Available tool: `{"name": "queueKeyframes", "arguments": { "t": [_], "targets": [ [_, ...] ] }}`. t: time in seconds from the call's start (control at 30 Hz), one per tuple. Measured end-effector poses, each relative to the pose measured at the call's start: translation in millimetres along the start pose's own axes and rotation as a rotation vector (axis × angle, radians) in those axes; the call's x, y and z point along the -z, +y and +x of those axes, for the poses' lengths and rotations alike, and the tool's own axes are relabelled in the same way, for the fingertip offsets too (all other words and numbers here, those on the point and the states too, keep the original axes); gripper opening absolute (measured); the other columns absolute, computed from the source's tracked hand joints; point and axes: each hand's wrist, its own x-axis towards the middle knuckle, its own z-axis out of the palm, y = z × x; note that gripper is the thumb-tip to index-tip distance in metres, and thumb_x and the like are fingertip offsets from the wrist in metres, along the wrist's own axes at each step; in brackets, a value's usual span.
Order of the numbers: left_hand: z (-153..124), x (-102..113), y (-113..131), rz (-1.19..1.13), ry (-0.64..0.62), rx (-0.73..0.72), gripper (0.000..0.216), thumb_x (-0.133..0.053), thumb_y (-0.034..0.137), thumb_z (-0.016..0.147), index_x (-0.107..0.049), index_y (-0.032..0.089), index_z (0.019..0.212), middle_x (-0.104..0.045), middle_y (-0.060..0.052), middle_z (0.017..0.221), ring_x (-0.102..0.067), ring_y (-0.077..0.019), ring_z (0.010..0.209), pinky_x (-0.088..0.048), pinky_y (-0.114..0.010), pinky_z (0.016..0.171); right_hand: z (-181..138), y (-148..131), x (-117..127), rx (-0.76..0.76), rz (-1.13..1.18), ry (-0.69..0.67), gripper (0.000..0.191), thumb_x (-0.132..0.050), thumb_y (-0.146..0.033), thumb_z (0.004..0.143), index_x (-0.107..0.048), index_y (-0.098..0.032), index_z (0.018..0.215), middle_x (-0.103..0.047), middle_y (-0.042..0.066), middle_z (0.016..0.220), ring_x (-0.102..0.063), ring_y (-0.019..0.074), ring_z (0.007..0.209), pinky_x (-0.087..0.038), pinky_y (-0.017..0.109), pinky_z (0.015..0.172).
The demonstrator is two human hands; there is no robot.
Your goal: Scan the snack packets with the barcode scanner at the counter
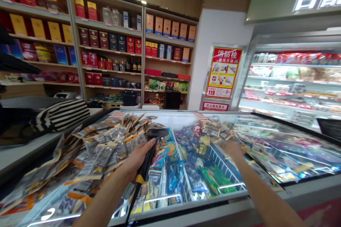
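My left hand (137, 158) is wrapped round the handle of a black barcode scanner (147, 163) with a yellow band and a cord hanging down. The scanner's head points away, over the glass freezer lid. To its left spreads a big pile of small clear packets (106, 145) with tan and orange cards, lying on the lid. Over the right side of the freezer, my right hand (234, 149) reaches to a smaller group of similar packets (217, 131). Its fingers are blurred, and I cannot make out whether they grip one.
Under the glass, white wire baskets (188, 181) hold frozen food bags, among them a green bag (217, 179). A black-and-white striped bag (62, 115) rests on the counter at left. Shelves of boxed goods (112, 40) stand behind, with a lit cooler (295, 81) at right.
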Motion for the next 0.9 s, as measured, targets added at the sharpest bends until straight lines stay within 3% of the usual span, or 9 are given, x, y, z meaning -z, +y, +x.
{"name": "queueKeyframes", "arguments": {
  "t": [0.1, 0.23, 0.33, 0.47, 0.7, 0.9],
  "targets": [
    [5, -1, -2, 0.009, -0.038, 0.007, 0.034, -0.047, 0.045, 0.067, -0.049, 0.013, 0.059, -0.051, 0.001, 0.046, -0.044, -0.0052, 0.036, -0.033, -0.016, 0.036, 9, 9, 1, 0.022, 0.195, -0.129, 0.011, -0.057, -0.023, 0.052, -0.054, -0.017, 0.045, -0.058, 0.010, 0.056, -0.055, 0.0273, 0.074, -0.037, 0.036, 0.061],
    [11, -3, -4, 0.003, -0.070, 0.030, 0.035, -0.047, 0.047, 0.066, -0.049, 0.013, 0.060, -0.052, 0.001, 0.049, -0.044, -0.0059, 0.037, -0.034, -0.017, 0.036, 7, -11, -9, 0.109, 0.335, -0.216, 0.016, -0.061, -0.022, 0.045, -0.047, -0.018, 0.037, -0.050, 0.001, 0.039, -0.054, 0.0197, 0.056, -0.035, 0.027, 0.052],
    [11, -5, -4, -0.005, -0.094, 0.015, 0.034, -0.047, 0.047, 0.066, -0.049, 0.013, 0.063, -0.051, 0.001, 0.050, -0.044, -0.0057, 0.037, -0.034, -0.017, 0.035, -3, -39, -19, 0.111, 0.593, -0.215, 0.010, -0.056, -0.028, 0.050, -0.052, -0.018, 0.050, -0.052, -0.001, 0.043, -0.052, 0.0160, 0.051, -0.035, 0.025, 0.048],
    [8, -6, -4, -0.024, -0.107, 0.020, 0.034, -0.047, 0.047, 0.066, -0.049, 0.013, 0.067, -0.051, 0.001, 0.050, -0.044, -0.0057, 0.038, -0.034, -0.017, 0.036, -20, -82, -29, 0.116, 0.996, -0.197, 0.023, -0.047, -0.035, 0.056, -0.052, -0.017, 0.070, -0.059, 0.001, 0.060, -0.054, 0.0163, 0.058, -0.039, 0.026, 0.051],
    [-2, 0, -1, -0.071, -0.174, 0.066, 0.032, -0.047, 0.046, 0.067, -0.047, 0.014, 0.073, -0.051, 0.002, 0.053, -0.044, -0.0057, 0.039, -0.033, -0.017, 0.038, -45, -124, -41, 0.169, 1.260, -0.254, 0.026, -0.050, -0.035, 0.056, -0.050, -0.018, 0.076, -0.061, 0.001, 0.069, -0.055, 0.0168, 0.064, -0.041, 0.027, 0.059],
    [-8, 2, 4, -0.020, -0.201, 0.050, 0.032, -0.048, 0.045, 0.067, -0.048, 0.013, 0.073, -0.051, 0.002, 0.053, -0.045, -0.0058, 0.039, -0.032, -0.018, 0.039, -52, -129, -50, 0.199, 1.192, -0.219, 0.027, -0.046, -0.035, 0.061, -0.053, -0.017, 0.080, -0.061, 0.001, 0.065, -0.054, 0.0169, 0.063, -0.039, 0.026, 0.056]
  ]
}}
